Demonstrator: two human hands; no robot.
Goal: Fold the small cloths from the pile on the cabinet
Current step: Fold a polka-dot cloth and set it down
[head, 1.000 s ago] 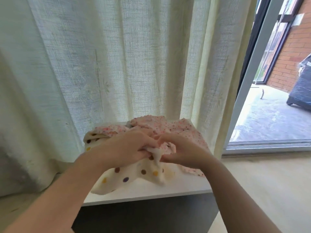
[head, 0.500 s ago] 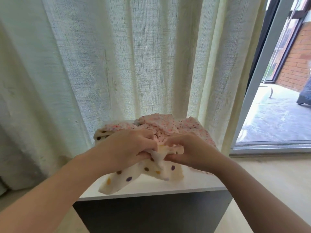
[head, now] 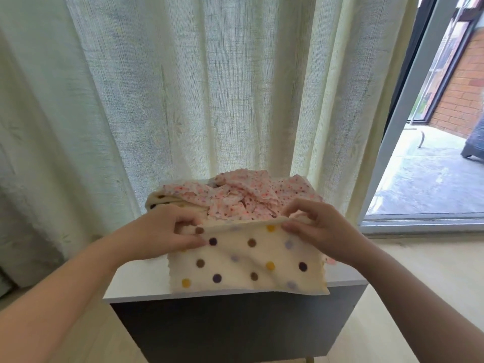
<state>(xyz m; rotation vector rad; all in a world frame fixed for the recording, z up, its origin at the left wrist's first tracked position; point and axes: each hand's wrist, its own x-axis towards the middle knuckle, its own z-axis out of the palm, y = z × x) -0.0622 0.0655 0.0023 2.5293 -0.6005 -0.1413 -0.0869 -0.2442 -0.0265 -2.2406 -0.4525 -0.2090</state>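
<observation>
Cream polka-dot cloth (head: 246, 260): bunched a second ago, now spread taut, top edge pinched between left hand (head: 167, 231), right hand (head: 318, 226); ready for first fold.

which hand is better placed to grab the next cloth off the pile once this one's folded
Probably the right hand: it pinches the cream polka-dot cloth right beside the crumpled pink speckled cloths, while the left hand sits nearer the pile's edge.

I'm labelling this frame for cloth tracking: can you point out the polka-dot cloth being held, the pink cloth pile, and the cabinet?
polka-dot cloth (head: 246, 260): head view, middle of its spread face.
pink cloth pile (head: 248, 197): head view, crumpled centre.
cabinet (head: 138, 280): head view, bare top at left.
</observation>
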